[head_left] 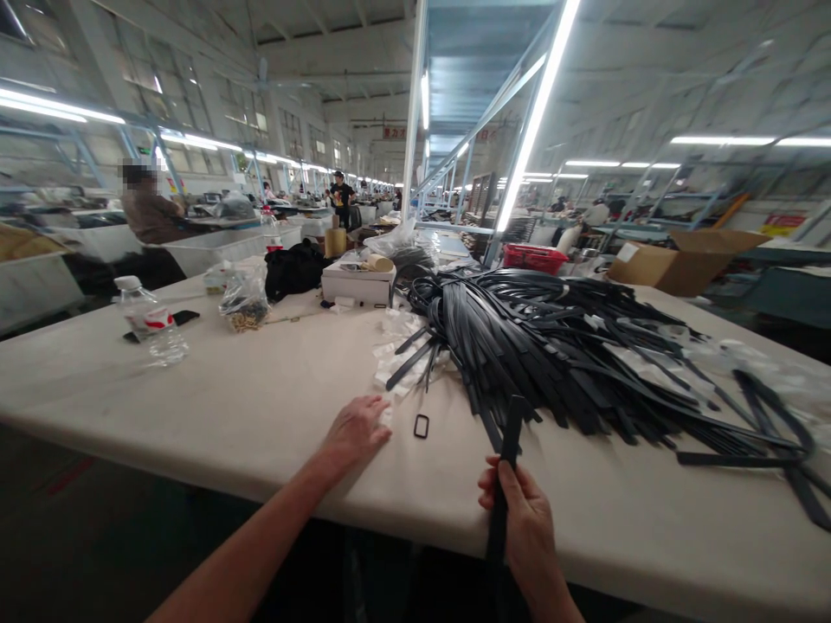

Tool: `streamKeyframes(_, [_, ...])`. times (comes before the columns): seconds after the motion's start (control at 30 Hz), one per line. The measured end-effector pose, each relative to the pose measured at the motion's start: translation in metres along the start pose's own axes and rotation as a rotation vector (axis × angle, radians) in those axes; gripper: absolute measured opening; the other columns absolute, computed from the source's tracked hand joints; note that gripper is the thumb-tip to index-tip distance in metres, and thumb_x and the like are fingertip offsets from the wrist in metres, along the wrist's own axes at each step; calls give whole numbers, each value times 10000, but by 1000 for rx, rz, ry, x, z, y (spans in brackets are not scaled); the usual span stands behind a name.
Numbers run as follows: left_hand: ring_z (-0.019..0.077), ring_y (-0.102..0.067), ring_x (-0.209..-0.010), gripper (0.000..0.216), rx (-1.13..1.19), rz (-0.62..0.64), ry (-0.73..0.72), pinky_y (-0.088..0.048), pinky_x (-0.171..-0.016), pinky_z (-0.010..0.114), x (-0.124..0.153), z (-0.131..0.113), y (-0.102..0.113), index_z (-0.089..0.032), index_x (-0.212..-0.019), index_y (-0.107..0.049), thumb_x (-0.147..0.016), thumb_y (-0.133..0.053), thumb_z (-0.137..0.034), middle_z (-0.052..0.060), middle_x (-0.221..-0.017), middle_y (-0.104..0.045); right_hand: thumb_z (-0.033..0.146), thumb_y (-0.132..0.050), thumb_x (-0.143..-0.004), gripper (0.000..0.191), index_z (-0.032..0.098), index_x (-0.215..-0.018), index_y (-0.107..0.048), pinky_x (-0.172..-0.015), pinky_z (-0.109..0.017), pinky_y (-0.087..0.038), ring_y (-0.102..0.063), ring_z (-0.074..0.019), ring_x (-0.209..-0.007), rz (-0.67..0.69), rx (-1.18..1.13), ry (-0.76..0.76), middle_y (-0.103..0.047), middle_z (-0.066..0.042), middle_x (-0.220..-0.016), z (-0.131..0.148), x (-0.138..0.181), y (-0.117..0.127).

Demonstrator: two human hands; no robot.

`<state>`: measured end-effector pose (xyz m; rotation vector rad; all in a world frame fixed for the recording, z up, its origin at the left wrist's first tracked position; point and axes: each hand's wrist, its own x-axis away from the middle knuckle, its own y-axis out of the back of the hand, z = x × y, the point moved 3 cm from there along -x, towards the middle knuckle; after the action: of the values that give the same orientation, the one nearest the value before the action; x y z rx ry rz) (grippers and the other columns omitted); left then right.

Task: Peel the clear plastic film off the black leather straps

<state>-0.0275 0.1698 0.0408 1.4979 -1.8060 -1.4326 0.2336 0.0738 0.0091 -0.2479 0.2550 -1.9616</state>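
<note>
My right hand (523,519) is closed around a black strap (508,441) near the table's front edge; the strap runs up toward a big pile of black straps (558,346). My left hand (356,430) lies on the table with fingers curled, fingertips touching a small white packet. A small black rectangular loop (421,426) lies on the cloth between my hands. Clear plastic packets (399,359) lie beside the pile.
A water bottle (151,322), a bag of small metal parts (245,303), a black bag (293,270) and a white box (359,283) stand farther back on the white table (227,389). A cardboard box (688,258) is at right. A person sits at back left.
</note>
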Motion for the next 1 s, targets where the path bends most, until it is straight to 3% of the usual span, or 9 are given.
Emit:
streamKeyframes(0.13, [196,-645,-965,132,0,3,-72,-474,-915,314,-17,9,-5,-209,-921,-727,-843,-621,-217,55,-1008,-729,490,-646,-844,338,171,-955,-651,-499,-225,-411,-521,-99,-508,75,139,43,-647,20,-659,-4,5,-4])
streamKeyframes(0.27, [182,-643,-890,172,1,-42,-128,-464,-862,303,-10,4,3,-203,-840,-727,-892,-563,-197,51,-929,-738,497,-619,-861,333,178,-953,-638,-511,-229,-403,-524,-97,-515,75,160,36,-642,24,-671,-2,6,-4])
streamKeyframes(0.43, [167,-650,-904,162,34,-160,-265,-450,-863,299,45,-20,25,-214,-903,-718,-921,-557,-213,27,-950,-745,512,-629,-845,361,164,-937,-635,-483,-208,-389,-525,-84,-499,129,187,-14,-643,17,-666,4,10,-7])
streamKeyframes(0.53, [130,-653,-847,142,75,-292,-375,-443,-876,277,89,-39,43,-219,-941,-702,-919,-565,-191,0,-910,-742,550,-622,-825,412,146,-905,-645,-408,-183,-327,-471,-55,-417,279,198,-165,-623,26,-621,4,25,-24])
streamKeyframes(0.63, [100,-648,-795,141,80,-310,-386,-412,-939,274,119,-53,55,-227,-964,-691,-917,-573,-165,-24,-885,-737,576,-598,-814,453,138,-915,-656,-349,-172,-261,-427,-36,-342,463,318,-292,-629,26,-607,-2,44,-51])
streamKeyframes(0.73, [88,-638,-761,153,72,-286,-393,-380,-987,279,135,-61,61,-235,-963,-689,-937,-549,-179,-40,-859,-732,573,-600,-800,434,142,-830,-641,-324,-173,-255,-416,-33,-311,519,461,-301,-658,11,-620,-11,48,-74])
streamKeyframes(1.0, [82,-633,-783,203,57,-246,-481,-309,-1080,303,145,-73,56,-253,-975,-678,-974,-483,-199,-54,-861,-730,360,-676,-744,223,153,-676,-625,-315,-176,-269,-389,-42,-313,475,614,-230,-604,38,-496,-5,14,-114])
